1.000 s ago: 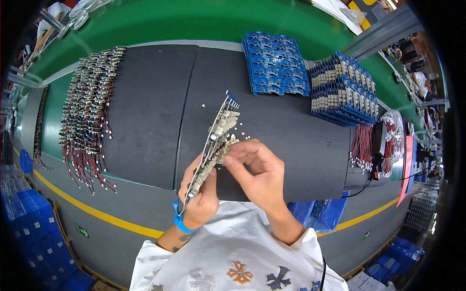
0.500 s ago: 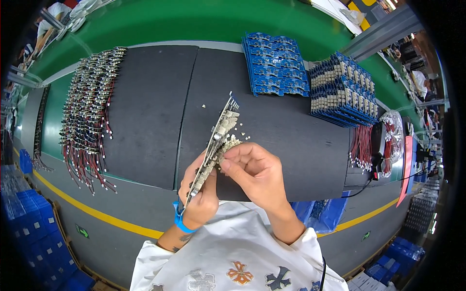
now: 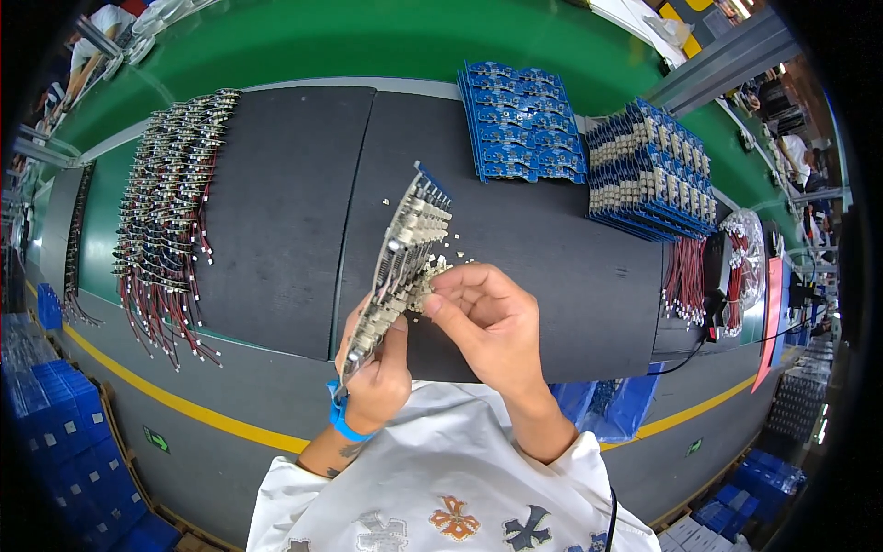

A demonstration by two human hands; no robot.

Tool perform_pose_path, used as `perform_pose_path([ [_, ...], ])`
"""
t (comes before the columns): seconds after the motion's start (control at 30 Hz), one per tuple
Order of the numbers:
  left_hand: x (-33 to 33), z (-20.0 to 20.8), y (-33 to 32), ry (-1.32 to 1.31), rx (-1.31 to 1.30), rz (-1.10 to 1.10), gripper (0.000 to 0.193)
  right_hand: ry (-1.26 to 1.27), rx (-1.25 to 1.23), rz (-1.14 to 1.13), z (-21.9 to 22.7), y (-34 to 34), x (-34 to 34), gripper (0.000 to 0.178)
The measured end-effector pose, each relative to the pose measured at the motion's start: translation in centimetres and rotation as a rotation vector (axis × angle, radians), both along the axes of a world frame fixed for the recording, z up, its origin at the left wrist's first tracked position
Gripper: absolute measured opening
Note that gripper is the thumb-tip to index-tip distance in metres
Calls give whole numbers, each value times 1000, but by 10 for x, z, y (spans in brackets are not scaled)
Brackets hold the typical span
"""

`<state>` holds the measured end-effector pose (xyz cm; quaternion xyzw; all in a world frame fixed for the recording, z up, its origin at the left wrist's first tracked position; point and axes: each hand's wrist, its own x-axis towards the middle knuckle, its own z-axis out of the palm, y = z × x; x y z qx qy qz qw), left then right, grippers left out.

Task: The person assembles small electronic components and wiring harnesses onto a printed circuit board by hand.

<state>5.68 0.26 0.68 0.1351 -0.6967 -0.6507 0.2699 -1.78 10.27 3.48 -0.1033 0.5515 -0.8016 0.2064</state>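
My left hand [image 3: 384, 385] grips the lower end of a circuit board panel [image 3: 397, 253], held up on edge and tilted over the mat. Rows of cream connectors line the side of the panel facing right. Close to that side, my right hand [image 3: 497, 331] has its thumb and forefinger pinched together. Whatever lies between those fingertips is too small to make out. Behind the fingers, partly hidden by hand and board, is a small heap of cream connectors [image 3: 436, 269] on the black mat [image 3: 543, 276].
Blue circuit board panels [image 3: 522, 120] are stacked at the back, beside another stack with cream connectors [image 3: 651, 170]. On the left lie boards with red and black wires [image 3: 175, 184]. Bundles of red wires [image 3: 685, 276] rest at the right end. A blue bin [image 3: 612, 405] stands below the front edge.
The panel has turned so more of its connector side shows, and its top end has shifted left. My right hand has moved slightly right, still pinched.
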Motion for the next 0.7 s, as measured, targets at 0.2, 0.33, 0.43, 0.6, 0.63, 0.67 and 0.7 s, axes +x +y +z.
perform_pose_path([
  [0.2, -2, 6, 0, 85, 442, -54, 41, 352, 467, -198, -22, 6, -5, 25],
  [0.33, -1, 8, -4, 90, 646, -145, 49, 268, 364, -226, -28, 6, -5, 31],
  [0.43, 4, 2, -10, 156, 745, -131, 58, 250, 251, -145, -26, 11, -7, 28],
  [0.6, 10, 8, -32, 192, 678, -57, 58, 310, 511, -478, -43, 48, -11, 25],
  [0.63, 9, 12, -33, 192, 684, -60, 58, 300, 544, -536, -48, 54, -7, 26],
  [0.67, 8, 16, -34, 214, 708, -35, 58, 277, 524, -554, -52, 55, -1, 28],
  [0.7, 6, 20, -32, 231, 734, -16, 59, 287, 526, -572, -55, 55, 6, 27],
])
